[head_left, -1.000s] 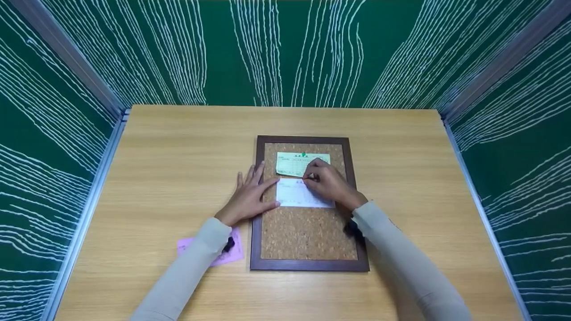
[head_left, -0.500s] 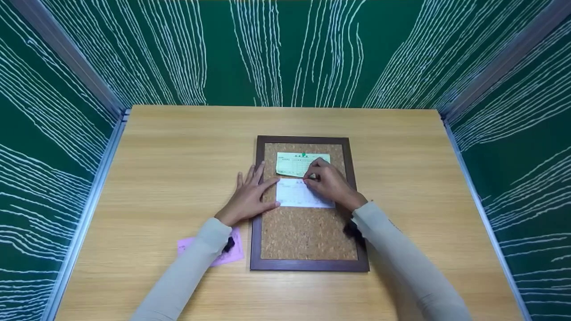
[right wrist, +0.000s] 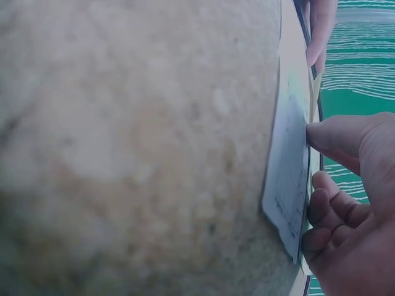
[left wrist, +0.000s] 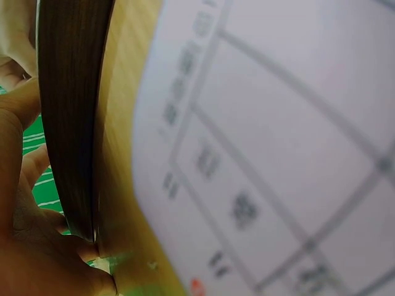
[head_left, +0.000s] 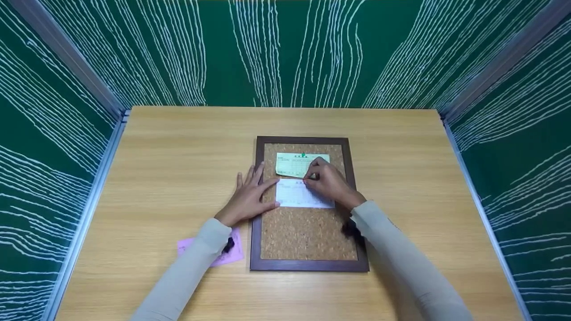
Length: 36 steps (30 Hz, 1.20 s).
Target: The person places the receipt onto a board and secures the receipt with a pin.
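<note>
both hands work on one cork board (head_left: pixel 308 232) lying flat at the middle of the bench (head_left: pixel 178 151). left hand (head_left: pixel 249 196) lies flat with straight fingers across the board's left frame edge, its fingertips touching the white slip (head_left: pixel 294 198). right hand (head_left: pixel 329 183) has curled fingers pinching something small at the white slip's top edge; what it is cannot be told. two slips sit on the cork: the white one and one green slip (head_left: pixel 292 164) just above it. one pink paper (head_left: pixel 232 254) lies near the bench's front edge, partly under the left sleeve.
</note>
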Each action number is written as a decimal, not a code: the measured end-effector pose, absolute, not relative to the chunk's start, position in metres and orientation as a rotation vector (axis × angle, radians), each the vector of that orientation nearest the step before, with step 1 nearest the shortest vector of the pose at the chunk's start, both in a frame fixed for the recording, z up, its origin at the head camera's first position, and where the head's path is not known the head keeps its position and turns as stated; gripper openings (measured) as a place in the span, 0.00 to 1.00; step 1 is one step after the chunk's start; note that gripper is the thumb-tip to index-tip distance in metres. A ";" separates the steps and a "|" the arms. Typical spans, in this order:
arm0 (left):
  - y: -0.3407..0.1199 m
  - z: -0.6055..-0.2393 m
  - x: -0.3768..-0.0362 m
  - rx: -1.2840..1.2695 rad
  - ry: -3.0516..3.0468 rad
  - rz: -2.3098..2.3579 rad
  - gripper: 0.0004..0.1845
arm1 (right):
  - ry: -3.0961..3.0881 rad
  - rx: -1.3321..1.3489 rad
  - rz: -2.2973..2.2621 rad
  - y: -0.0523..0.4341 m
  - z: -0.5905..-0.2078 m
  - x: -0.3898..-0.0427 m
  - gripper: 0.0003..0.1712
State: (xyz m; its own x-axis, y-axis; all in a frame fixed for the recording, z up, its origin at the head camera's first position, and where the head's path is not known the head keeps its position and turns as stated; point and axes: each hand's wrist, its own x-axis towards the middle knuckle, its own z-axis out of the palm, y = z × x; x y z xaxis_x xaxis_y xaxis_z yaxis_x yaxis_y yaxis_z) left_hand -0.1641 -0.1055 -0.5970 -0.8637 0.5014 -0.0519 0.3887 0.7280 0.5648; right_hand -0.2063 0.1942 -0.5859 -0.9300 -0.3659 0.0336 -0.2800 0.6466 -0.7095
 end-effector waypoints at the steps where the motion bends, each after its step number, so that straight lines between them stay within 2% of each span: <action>1: -0.106 -0.597 -0.164 0.710 2.729 0.828 0.42 | 2.743 -0.532 -1.155 0.194 -0.585 -0.206 0.04; 17: -0.105 -0.597 -0.165 0.701 2.736 0.812 0.43 | 2.736 -0.464 -1.122 0.190 -0.583 -0.209 0.06; 36: -0.106 -0.598 -0.164 0.702 2.719 0.830 0.42 | 2.745 -0.613 -1.177 0.199 -0.591 -0.205 0.03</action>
